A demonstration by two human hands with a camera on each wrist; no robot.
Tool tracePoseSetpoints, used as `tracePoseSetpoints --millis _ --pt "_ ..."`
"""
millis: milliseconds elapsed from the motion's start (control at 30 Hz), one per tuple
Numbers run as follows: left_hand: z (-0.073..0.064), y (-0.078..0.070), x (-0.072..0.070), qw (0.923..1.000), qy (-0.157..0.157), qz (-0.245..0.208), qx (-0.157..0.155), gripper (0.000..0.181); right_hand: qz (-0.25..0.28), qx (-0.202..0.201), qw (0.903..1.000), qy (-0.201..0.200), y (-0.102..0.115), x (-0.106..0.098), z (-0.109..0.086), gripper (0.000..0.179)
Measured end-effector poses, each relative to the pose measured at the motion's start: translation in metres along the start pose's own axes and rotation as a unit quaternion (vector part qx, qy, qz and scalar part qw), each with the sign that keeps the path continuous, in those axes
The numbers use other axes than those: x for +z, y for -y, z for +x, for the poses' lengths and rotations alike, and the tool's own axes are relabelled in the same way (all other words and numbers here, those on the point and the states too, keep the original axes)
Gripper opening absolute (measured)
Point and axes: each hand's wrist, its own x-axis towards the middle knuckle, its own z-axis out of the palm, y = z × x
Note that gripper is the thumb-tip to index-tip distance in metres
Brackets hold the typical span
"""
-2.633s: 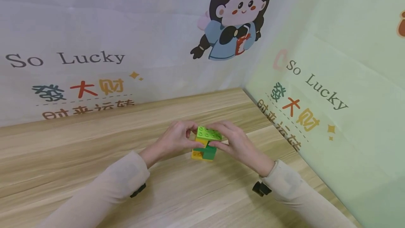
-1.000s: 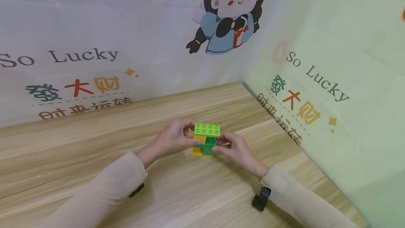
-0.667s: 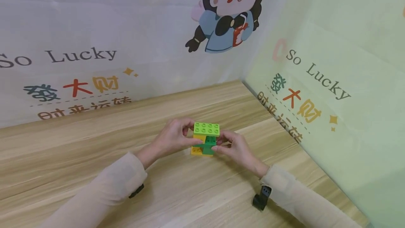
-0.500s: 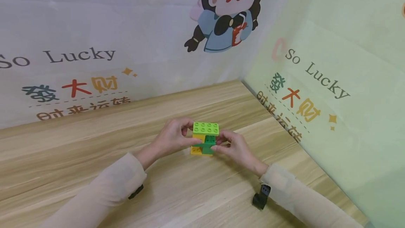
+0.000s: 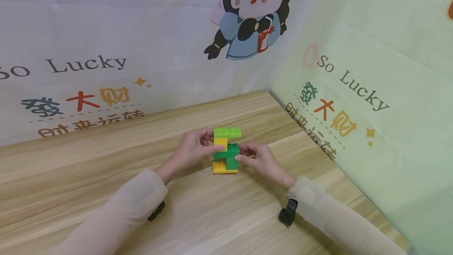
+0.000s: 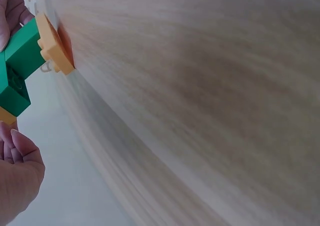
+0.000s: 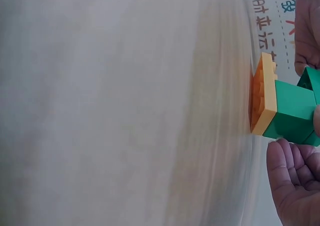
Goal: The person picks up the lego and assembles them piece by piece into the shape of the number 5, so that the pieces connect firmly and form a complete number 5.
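A stack of toy building bricks stands between both hands in the head view, leaning back from me. Its base is an orange plate [image 5: 225, 171], with its hollow underside partly showing in the right wrist view. Above it come a dark green block [image 5: 232, 163], a wider dark green brick [image 5: 221, 155], a yellow brick [image 5: 220, 142] and a lime green plate [image 5: 227, 133] on top. My left hand [image 5: 192, 146] pinches the yellow brick, thumb in front and fingers behind. My right hand [image 5: 260, 158] grips the dark green bricks from the right side, thumb in front.
The stack is on a wood-grain table [image 5: 198, 215]. Behind it hangs a white printed cloth [image 5: 170, 23], and a pale printed cloth [image 5: 400, 50] borders the table on the right. Black wrist devices [image 5: 288, 212] sit below the cuffs.
My right hand has gone from the lime green plate down to the dark green bricks. Since half a second ago the stack has tipped back, showing less of its top and more of its front.
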Motion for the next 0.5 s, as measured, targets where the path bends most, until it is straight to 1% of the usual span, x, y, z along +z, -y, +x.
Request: tracePoseSetpoints --millis 100,233,333,400,500 --pt "0.004 0.002 0.0 0.9999 -0.008 -0.013 -0.006 0.039 0.006 0.012 0.9999 0.003 0.0 -0.001 0.004 0.027" --pt "0.009 0.004 0.002 0.9994 -0.021 -0.02 -0.019 0.043 0.015 0.025 0.9995 0.008 -0.001 -0.001 0.008 0.027" --pt "0.013 0.006 0.003 0.9988 -0.033 -0.017 -0.033 0.048 0.031 0.04 0.9986 0.015 -0.002 0.0 0.01 0.028" --pt "0.016 0.007 0.004 0.9982 -0.04 -0.017 -0.041 0.052 0.051 0.054 0.9971 0.021 -0.002 0.0 0.012 0.028" --pt "0.018 0.009 0.005 0.9977 -0.048 -0.01 -0.046 0.055 0.069 0.065 0.995 0.029 -0.003 0.001 0.014 0.029"
